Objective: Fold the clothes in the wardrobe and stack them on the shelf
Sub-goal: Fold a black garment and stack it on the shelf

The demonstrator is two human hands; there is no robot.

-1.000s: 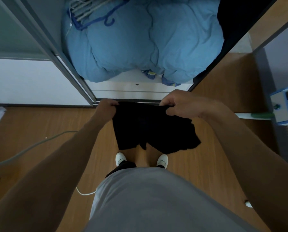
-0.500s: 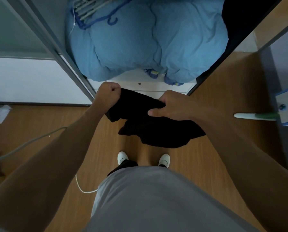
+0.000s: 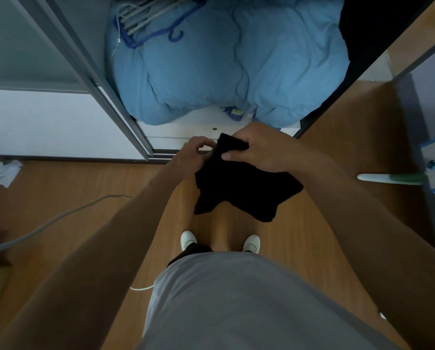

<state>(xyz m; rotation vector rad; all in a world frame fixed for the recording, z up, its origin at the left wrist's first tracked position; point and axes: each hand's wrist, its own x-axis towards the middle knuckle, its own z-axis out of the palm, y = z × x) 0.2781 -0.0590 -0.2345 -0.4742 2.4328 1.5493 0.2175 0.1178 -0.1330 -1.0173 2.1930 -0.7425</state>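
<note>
Black garment (image 3: 236, 188): half-folded, held in air before the shelf (image 3: 186, 127). Right hand (image 3: 259, 150) grips its top; left hand (image 3: 193, 152) pinches the edge. Risk: lower corners dangle loose, so the fold may slip open.

dim, even light | soft focus | wide-angle bending at edges

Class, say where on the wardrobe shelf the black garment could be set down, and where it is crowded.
Free: the white shelf strip in front of the blue duvet, beside the door frame. Crowded: behind, the duvet fills the shelf, hangers lying on it.
</note>
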